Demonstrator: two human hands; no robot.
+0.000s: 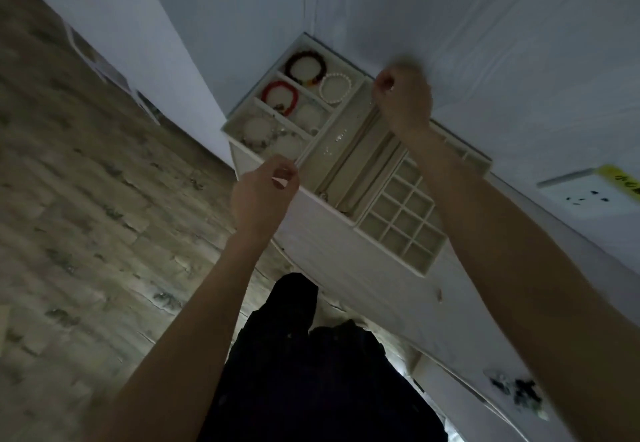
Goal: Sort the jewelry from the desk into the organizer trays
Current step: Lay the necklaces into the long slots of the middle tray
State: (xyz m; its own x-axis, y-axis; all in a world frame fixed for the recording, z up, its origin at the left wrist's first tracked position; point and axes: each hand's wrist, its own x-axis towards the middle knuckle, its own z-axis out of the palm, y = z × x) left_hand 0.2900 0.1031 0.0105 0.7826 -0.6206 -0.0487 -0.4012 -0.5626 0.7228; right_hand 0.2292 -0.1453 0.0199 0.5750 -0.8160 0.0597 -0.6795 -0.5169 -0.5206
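A cream organizer stands on the white desk in three trays. The bracelet tray (232, 127) holds a dark bead bracelet (306, 67), a red bracelet (280, 97), a white pearl bracelet (335, 88) and clear bead bracelets (259, 130). Over the long necklace tray (377, 151), a thin necklace (337, 137) runs faintly between my hands. My left hand (265, 189) pinches its near end at the tray's near corner. My right hand (403, 99), blurred, pinches the far end. The grid tray (401, 220) shows bare compartments.
A white power strip (588, 196) with a yellow label lies at the right. A dark heap of jewelry (516, 393) sits on the desk at lower right, and one small piece (440, 294) lies near the grid tray. Wooden floor fills the left; my dark trousers show below.
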